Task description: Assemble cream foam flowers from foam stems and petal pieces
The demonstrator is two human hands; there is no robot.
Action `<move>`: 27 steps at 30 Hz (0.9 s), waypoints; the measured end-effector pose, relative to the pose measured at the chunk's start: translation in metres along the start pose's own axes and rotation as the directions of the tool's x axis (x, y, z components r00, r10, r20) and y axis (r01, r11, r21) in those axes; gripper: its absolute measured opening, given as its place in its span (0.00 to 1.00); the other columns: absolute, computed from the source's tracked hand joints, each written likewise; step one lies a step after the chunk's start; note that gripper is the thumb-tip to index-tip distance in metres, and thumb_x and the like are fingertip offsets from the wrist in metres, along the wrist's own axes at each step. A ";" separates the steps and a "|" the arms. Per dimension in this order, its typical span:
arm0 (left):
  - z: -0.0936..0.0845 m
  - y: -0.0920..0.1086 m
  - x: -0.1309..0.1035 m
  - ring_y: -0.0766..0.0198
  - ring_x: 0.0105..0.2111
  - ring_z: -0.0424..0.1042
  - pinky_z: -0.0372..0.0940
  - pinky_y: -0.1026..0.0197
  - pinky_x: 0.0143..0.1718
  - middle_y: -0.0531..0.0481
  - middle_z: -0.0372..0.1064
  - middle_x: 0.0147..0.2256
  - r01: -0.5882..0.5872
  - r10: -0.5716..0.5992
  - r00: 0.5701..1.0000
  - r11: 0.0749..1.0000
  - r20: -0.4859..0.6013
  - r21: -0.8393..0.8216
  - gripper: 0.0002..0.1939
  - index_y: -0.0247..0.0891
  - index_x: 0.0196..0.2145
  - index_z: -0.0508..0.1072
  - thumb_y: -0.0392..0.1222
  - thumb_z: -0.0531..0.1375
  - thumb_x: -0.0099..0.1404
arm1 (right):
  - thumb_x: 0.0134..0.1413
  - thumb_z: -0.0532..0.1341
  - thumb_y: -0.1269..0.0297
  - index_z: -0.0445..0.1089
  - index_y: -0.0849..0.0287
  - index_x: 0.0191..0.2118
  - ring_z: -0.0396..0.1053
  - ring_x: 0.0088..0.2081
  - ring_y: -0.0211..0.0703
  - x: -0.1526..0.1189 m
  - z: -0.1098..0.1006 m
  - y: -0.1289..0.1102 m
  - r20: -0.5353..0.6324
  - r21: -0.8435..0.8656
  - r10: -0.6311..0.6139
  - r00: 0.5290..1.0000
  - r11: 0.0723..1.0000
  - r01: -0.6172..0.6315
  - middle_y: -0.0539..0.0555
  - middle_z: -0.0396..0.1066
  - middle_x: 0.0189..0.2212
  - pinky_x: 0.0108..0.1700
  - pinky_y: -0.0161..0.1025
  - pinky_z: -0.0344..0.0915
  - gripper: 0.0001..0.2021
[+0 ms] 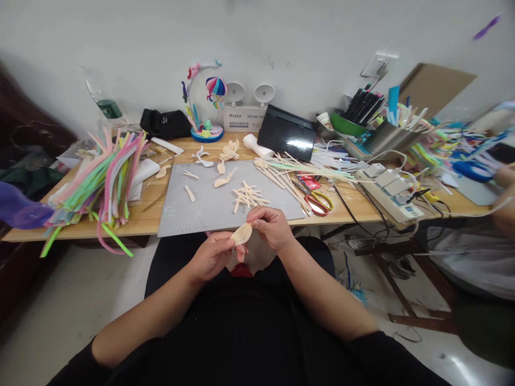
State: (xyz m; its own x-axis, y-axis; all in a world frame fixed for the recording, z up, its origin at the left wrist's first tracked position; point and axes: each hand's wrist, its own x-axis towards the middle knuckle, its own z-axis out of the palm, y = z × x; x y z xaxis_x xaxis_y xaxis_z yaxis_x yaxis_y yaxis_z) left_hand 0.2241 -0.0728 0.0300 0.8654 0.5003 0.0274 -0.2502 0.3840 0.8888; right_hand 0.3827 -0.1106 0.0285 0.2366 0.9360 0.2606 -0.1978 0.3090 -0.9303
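Left hand [212,256] and right hand [272,227] are clamped on opposite ends of the cream petal-shaped piece [242,234], above the near edge of the grey mat [209,206], presumably to keep its shape under control. The piece is ribbed and tapered; straight cream strips [248,196] lie crosswise beyond.
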 end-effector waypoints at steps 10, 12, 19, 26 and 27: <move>-0.014 -0.014 0.007 0.63 0.31 0.65 0.57 0.59 0.39 0.48 0.68 0.26 -0.002 0.091 0.970 0.929 -0.224 0.371 0.11 0.34 0.30 0.73 0.44 0.55 0.57 | 0.42 0.61 0.56 0.70 0.56 0.36 0.64 0.28 0.34 0.004 -0.003 0.012 -0.088 0.182 0.212 0.973 0.964 -0.193 0.50 0.68 0.28 0.32 0.35 0.63 0.13; -0.018 -0.015 0.009 0.63 0.32 0.65 0.58 0.58 0.38 0.48 0.69 0.27 0.026 0.092 0.960 0.912 -0.264 0.410 0.12 0.35 0.33 0.73 0.45 0.56 0.57 | 0.43 0.60 0.56 0.70 0.58 0.33 0.64 0.25 0.33 0.004 -0.002 0.015 -0.096 0.118 0.273 0.957 0.958 -0.261 0.50 0.68 0.25 0.30 0.34 0.62 0.12; -0.029 -0.009 0.016 0.62 0.36 0.67 0.57 0.58 0.42 0.48 0.70 0.30 0.078 0.049 0.970 0.868 -0.240 0.491 0.10 0.34 0.31 0.72 0.44 0.56 0.57 | 0.41 0.60 0.62 0.66 0.61 0.21 0.58 0.20 0.31 0.011 0.019 0.025 -0.140 -0.085 0.307 0.941 0.944 -0.320 0.45 0.61 0.16 0.24 0.31 0.57 0.08; -0.048 -0.006 0.027 0.62 0.37 0.65 0.58 0.59 0.41 0.48 0.67 0.34 0.026 0.149 0.929 0.888 -0.340 0.460 0.09 0.36 0.32 0.71 0.42 0.56 0.56 | 0.47 0.56 0.60 0.68 0.60 0.27 0.62 0.25 0.35 0.032 0.020 0.031 -0.146 -0.282 0.177 0.973 0.936 -0.212 0.49 0.65 0.22 0.29 0.34 0.60 0.09; -0.054 -0.004 0.029 0.61 0.39 0.64 0.57 0.59 0.42 0.48 0.66 0.36 0.020 0.193 0.913 0.859 -0.359 0.512 0.08 0.36 0.32 0.72 0.42 0.56 0.56 | 0.48 0.55 0.61 0.69 0.59 0.30 0.63 0.28 0.36 0.036 0.014 0.030 -0.140 -0.376 0.108 0.984 0.914 -0.153 0.50 0.67 0.25 0.32 0.35 0.61 0.09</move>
State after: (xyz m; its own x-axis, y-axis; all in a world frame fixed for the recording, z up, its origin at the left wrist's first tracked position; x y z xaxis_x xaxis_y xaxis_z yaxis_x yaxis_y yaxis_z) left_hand 0.2268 -0.0174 0.0027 0.5860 0.8096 0.0325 0.0249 -0.0580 0.9980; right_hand 0.3716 -0.0654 0.0131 0.3447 0.9310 0.1203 0.1402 0.0757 -0.9872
